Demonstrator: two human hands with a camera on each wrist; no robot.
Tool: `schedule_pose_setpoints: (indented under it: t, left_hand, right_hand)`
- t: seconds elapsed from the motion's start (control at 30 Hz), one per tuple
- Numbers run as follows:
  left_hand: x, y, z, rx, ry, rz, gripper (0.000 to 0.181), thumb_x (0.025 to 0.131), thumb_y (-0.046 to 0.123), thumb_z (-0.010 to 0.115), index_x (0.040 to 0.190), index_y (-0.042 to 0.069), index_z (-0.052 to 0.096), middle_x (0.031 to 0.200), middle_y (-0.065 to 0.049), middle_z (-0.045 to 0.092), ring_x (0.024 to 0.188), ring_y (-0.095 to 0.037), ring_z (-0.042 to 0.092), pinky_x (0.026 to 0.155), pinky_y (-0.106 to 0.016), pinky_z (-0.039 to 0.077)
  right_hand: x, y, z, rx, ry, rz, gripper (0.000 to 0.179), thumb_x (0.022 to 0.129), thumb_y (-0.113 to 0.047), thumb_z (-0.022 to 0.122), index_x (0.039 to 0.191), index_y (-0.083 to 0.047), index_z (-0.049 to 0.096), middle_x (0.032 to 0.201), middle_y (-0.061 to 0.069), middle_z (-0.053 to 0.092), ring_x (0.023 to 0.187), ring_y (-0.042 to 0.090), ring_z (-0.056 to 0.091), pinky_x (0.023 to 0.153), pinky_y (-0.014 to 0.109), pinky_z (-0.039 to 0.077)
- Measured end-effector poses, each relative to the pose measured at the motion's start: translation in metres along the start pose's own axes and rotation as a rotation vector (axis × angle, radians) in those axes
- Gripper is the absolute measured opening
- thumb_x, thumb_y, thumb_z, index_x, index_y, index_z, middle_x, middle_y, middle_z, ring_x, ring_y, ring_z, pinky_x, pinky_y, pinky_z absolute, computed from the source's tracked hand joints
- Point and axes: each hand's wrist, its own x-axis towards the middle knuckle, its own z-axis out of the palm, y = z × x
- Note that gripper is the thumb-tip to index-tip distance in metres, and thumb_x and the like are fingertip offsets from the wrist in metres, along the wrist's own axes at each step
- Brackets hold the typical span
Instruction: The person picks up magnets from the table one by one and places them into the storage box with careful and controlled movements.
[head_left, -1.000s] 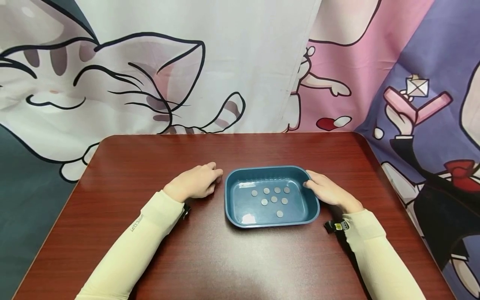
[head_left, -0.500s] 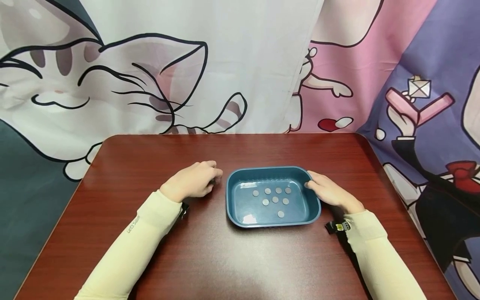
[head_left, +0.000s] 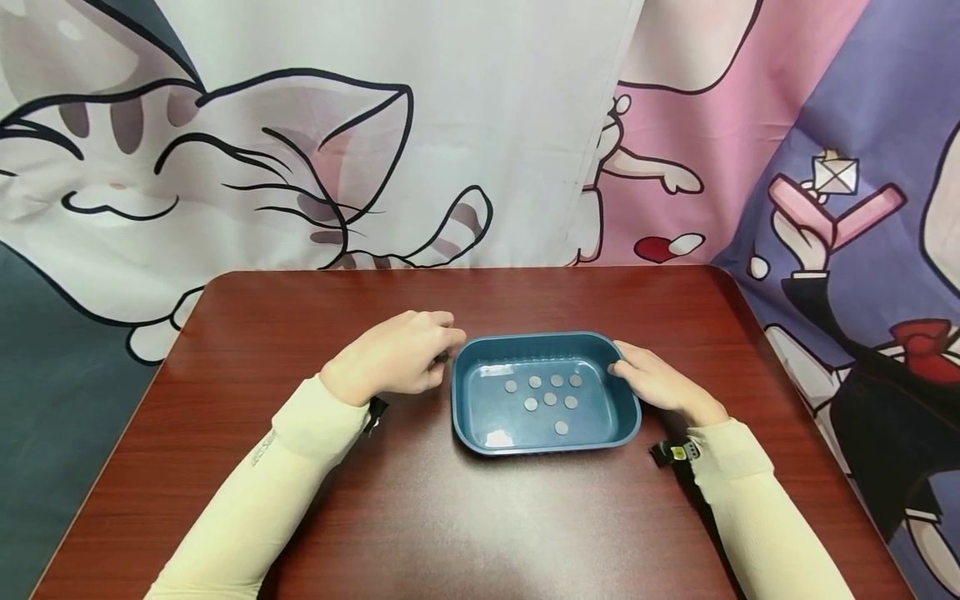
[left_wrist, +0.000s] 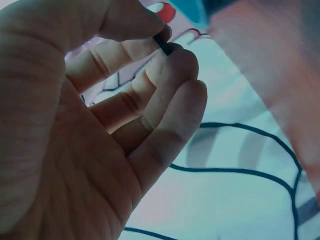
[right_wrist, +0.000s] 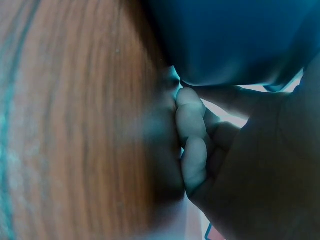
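A blue plastic tray (head_left: 480, 412) rests on the table, with several small silvery coins (head_left: 550, 399) lying flat on its floor. Just off the tray's left end is my left hand (head_left: 401, 354). Its thumb and fingertips pinch a thin coin (left_wrist: 162, 45), which appears dark and edge-on in the left wrist view. At the opposite end, my right hand (head_left: 663, 383) grips the tray's right wall, thumb over the rim. The right wrist view has that hand's curled fingers (right_wrist: 192, 125) low beside the blue tray wall (right_wrist: 230, 45).
The reddish-brown wooden table (head_left: 465, 525) spreads around the tray and under both forearms. Behind its far edge hangs a cartoon-printed curtain (head_left: 517, 142). Both wrists wear small dark devices, such as the one at the right wrist (head_left: 675, 452).
My left hand has lifted and shifted right toward the tray's left rim, a coin between its fingers. The right hand and the tray stay where they were.
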Motion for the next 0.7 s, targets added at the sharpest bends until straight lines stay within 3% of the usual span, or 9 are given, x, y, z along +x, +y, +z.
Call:
schedule_pose_setpoints:
  t: [0.17, 0.37, 0.53, 0.7]
  left_hand:
    - [0.015, 0.014, -0.008, -0.024, -0.011, 0.030, 0.015, 0.069, 0.005, 0.058, 0.075, 0.019, 0.058, 0.073, 0.007, 0.045, 0.059, -0.011, 0.046, 0.054, -0.024, 0.040]
    - [0.036, 0.033, -0.008, -0.032, -0.061, 0.064, 0.017, 0.067, 0.004, 0.055, 0.070, 0.020, 0.056, 0.070, 0.008, 0.044, 0.061, -0.010, 0.048, 0.053, -0.023, 0.040]
    - [0.053, 0.048, -0.002, -0.036, -0.127, 0.083, 0.015, 0.068, 0.004, 0.058, 0.072, 0.018, 0.058, 0.071, 0.008, 0.046, 0.062, -0.011, 0.050, 0.054, -0.023, 0.040]
    - [0.070, 0.062, 0.014, -0.046, -0.174, 0.137, 0.015, 0.070, 0.005, 0.062, 0.075, 0.019, 0.061, 0.076, 0.009, 0.049, 0.066, -0.010, 0.051, 0.058, -0.022, 0.041]
  right_hand:
    - [0.001, 0.000, 0.000, 0.002, 0.002, -0.008, 0.041, 0.097, -0.012, 0.042, 0.137, -0.005, 0.046, 0.129, 0.012, 0.057, 0.110, 0.027, 0.054, 0.101, 0.054, 0.042]
    - [0.000, 0.000, 0.001, 0.016, -0.009, 0.008, 0.041, 0.097, -0.013, 0.042, 0.137, -0.006, 0.046, 0.128, 0.011, 0.057, 0.109, 0.027, 0.054, 0.100, 0.054, 0.043]
    - [0.001, 0.001, 0.001, 0.003, -0.005, -0.002, 0.038, 0.097, -0.013, 0.043, 0.134, -0.008, 0.048, 0.123, 0.009, 0.059, 0.106, 0.025, 0.055, 0.098, 0.051, 0.044]
    - [0.002, 0.001, 0.000, -0.026, 0.008, -0.025, 0.035, 0.096, -0.013, 0.044, 0.130, -0.009, 0.052, 0.118, 0.006, 0.059, 0.102, 0.021, 0.055, 0.094, 0.044, 0.045]
